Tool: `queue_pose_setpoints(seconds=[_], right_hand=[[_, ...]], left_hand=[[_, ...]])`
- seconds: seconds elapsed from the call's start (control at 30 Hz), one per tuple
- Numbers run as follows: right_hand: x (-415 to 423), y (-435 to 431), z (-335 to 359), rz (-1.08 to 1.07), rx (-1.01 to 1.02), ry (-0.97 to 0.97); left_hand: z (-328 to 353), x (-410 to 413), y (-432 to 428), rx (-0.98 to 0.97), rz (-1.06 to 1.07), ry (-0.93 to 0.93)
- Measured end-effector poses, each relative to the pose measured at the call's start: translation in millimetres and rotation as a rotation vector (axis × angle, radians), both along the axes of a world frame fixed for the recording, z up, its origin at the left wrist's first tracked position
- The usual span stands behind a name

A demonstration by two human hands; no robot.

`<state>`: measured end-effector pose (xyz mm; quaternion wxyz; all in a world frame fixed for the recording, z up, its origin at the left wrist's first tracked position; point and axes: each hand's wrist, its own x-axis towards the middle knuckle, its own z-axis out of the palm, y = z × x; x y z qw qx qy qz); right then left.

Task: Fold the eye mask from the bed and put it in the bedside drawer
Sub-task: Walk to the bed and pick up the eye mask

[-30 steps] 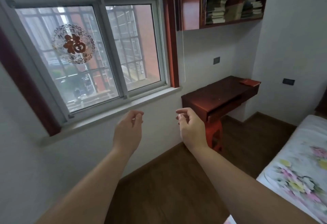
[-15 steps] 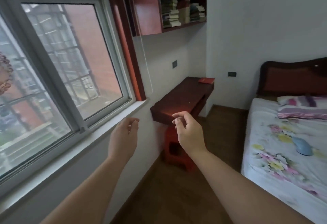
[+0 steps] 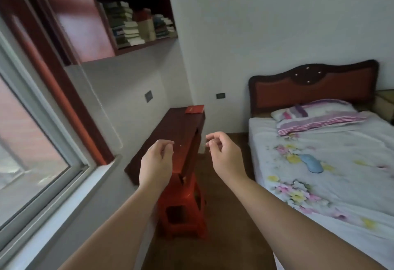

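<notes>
A light blue eye mask (image 3: 312, 163) lies flat on the floral sheet of the bed (image 3: 351, 195), right of centre. My left hand (image 3: 156, 162) and my right hand (image 3: 226, 154) are raised in front of me, both empty, with fingers loosely curled and apart. The hands hover over the floor, well left of the mask. A bedside cabinet (image 3: 383, 104) peeks in at the right edge next to the headboard; I cannot see a drawer on it.
A dark red wall desk (image 3: 170, 139) with a red booklet (image 3: 194, 109) stands ahead, a red plastic stool (image 3: 181, 210) under it. A window (image 3: 32, 141) is on the left, a bookshelf (image 3: 132, 24) above. A striped pillow (image 3: 315, 114) lies by the headboard.
The view has swung right from the window toward the bed, so the eye mask, pillow and headboard have come into sight. Both hands stay raised and empty.
</notes>
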<state>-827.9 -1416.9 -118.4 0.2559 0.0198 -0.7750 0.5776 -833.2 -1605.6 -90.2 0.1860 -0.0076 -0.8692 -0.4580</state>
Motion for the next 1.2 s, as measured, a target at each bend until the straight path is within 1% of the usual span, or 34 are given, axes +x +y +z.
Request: queue_pose_setpoints(seconds=[0.13,0.27,0.5,0.63,0.8,0.9,1.0,1.2], right_hand=[[-65,48,-3,-0.111,0.032,-0.025],[-118,106,-4,-0.228,0.010,-0.064],[-195,205,-27,-0.447,-0.022,-0.118],[-241,257,-43,-0.562,-0.075,-0.150],[-309,310,-48,-0.733,-0.091,-0.170],[-340,341,-46,-0.821,-0.111,-0.195],[-361,373,-47,-0.915,-0.098,-0.234],[-392,447,-74,-1.054,-0.093,-0.344]], left_hand=[[4,-87,52,0.006,-0.105,-0.015],[3,-159,116,-0.004,-0.223,-0.026],[-26,-275,237,-0.046,-0.455,-0.056],[-46,-340,306,-0.071,-0.586,-0.047],[-52,-428,392,-0.116,-0.796,0.026],[-42,-466,438,-0.139,-0.896,0.028],[-42,-500,483,-0.181,-0.951,0.031],[-71,-547,575,-0.225,-1.096,-0.041]])
